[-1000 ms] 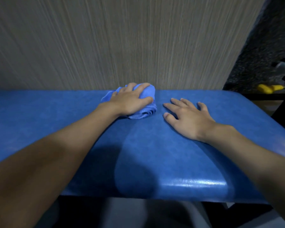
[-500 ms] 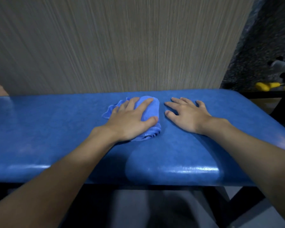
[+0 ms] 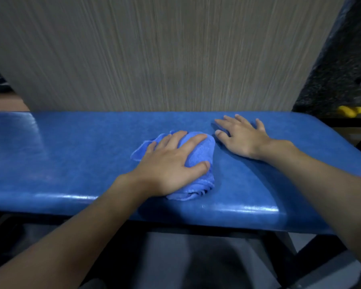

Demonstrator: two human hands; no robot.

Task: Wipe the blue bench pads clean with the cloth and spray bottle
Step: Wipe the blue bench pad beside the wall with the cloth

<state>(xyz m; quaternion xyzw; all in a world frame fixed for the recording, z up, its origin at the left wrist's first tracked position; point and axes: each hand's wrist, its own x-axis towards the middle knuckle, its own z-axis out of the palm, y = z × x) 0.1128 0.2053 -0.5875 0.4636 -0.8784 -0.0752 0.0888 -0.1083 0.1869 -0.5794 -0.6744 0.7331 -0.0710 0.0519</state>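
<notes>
Left hand [image 3: 171,163] on bunched blue cloth [image 3: 204,151], fingers spread and laid over it, thumb against its right side, pressing it to the bench pad [image 3: 71,163]. Cloth sits mid-pad, close to the front edge. Right hand [image 3: 242,138] lies flat on the pad just right of the cloth, nearer the back edge, fingers splayed, holding nothing.

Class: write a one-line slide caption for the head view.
Left hand presses a bunched blue cloth onto the glossy blue bench pad; right hand rests flat beside it.
</notes>
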